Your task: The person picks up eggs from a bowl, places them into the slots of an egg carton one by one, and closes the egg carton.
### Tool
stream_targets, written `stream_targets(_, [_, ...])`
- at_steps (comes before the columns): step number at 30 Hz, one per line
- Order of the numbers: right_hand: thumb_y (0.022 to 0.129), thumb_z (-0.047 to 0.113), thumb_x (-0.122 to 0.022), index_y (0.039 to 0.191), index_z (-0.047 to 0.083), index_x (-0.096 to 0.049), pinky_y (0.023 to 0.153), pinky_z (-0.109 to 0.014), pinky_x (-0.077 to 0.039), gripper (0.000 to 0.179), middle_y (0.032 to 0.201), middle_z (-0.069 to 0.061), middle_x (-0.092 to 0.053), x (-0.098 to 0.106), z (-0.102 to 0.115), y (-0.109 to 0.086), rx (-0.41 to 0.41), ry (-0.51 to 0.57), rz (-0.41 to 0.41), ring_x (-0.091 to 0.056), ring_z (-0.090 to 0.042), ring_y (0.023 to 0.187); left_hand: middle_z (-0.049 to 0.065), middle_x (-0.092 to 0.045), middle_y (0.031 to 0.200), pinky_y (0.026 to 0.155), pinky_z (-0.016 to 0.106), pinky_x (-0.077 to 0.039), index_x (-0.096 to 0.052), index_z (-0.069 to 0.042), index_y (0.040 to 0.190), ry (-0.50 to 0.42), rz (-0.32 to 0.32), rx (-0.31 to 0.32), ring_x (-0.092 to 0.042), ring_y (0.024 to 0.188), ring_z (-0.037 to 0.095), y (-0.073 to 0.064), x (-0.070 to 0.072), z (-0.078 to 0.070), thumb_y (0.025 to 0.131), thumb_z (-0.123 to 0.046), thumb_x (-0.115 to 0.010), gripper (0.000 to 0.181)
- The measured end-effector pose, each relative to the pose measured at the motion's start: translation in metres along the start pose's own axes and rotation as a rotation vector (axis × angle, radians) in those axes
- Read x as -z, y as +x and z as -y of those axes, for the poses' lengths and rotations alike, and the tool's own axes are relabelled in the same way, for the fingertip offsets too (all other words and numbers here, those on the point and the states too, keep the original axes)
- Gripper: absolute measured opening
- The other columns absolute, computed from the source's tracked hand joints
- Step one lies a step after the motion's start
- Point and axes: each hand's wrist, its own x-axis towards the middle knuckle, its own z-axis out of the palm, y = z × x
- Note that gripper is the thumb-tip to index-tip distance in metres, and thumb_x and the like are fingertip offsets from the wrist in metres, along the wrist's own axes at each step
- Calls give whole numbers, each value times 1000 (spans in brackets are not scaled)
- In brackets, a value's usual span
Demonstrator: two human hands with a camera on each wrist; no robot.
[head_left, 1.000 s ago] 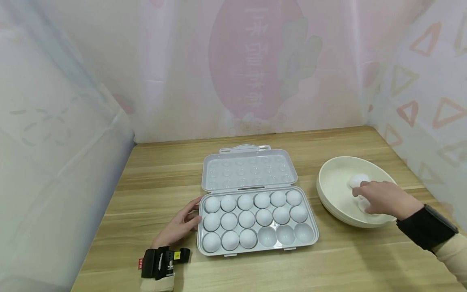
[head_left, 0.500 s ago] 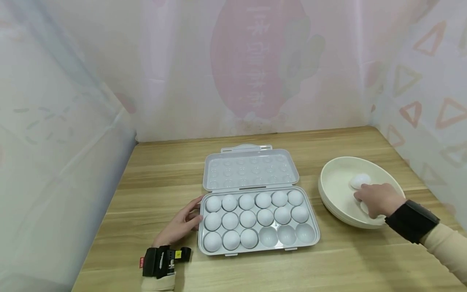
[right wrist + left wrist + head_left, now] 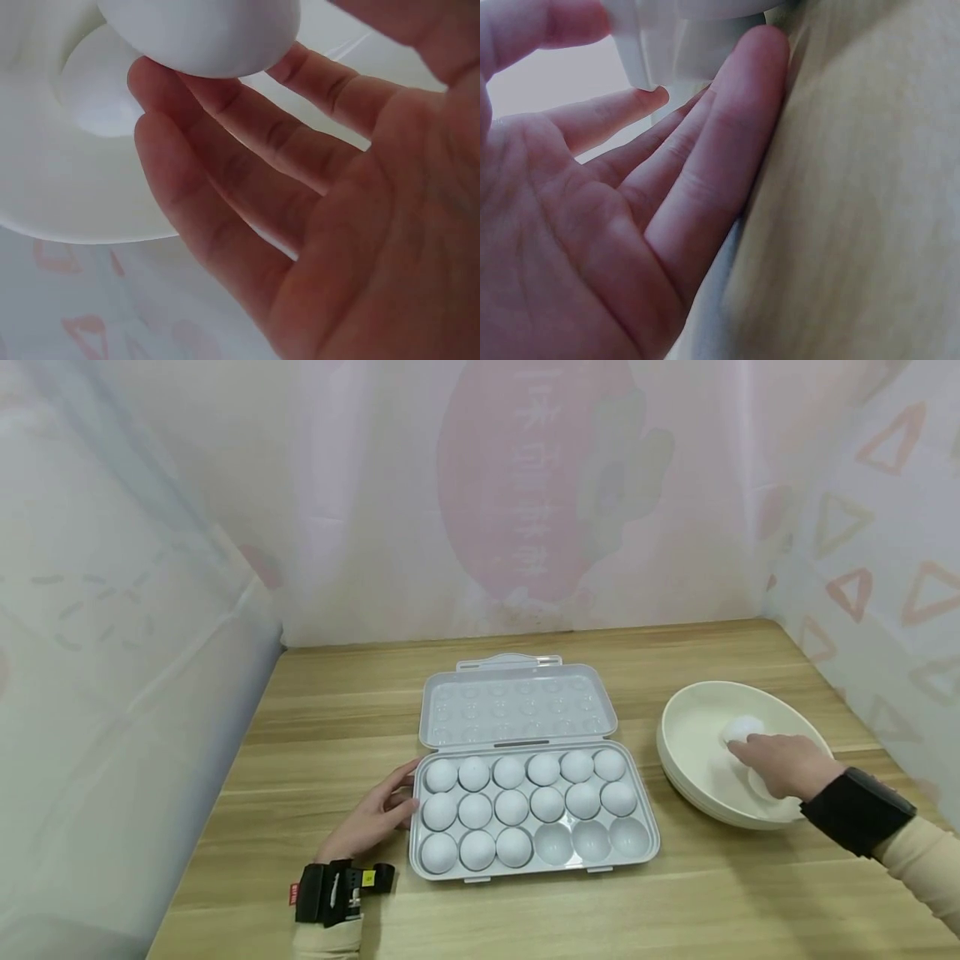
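Note:
My right hand [image 3: 787,764] reaches into a cream bowl [image 3: 697,760] at the right. Its curled fingers and thumb hold a white egg [image 3: 202,30], seen close in the right wrist view. Another white egg [image 3: 742,728] lies in the bowl just beyond the fingertips. An open plastic egg box [image 3: 540,867] stands mid-table, its lid [image 3: 517,703] folded back. Eggs fill its two back rows and the left half of the front row; three cups [image 3: 591,841] at front right show bare. My left hand [image 3: 367,827] touches the box's left side, fingers mostly straight, little finger along the table.
The wooden table [image 3: 322,710] carries the box and bowl. Patterned sheets [image 3: 360,527] enclose it at the back, left and right. A black strap [image 3: 858,810] with a camera sits on each wrist.
My right hand shifts slightly within the bowl, first drawing its wrist inward, then moving a little back. The left hand stays at the box, and its eggs are unchanged.

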Motion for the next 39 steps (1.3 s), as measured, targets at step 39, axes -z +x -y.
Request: stream_targets(39, [46,-6,-71,87,1,-46,42,-26,-34,49,68,-5,-40,77,88,0,259,-290,-461,-40,-20,50,27,-37,137,78,38,-54,-22,-18,145,19,-13,6,-48,114,41,-1,-1,-4,95,-17,-50,58])
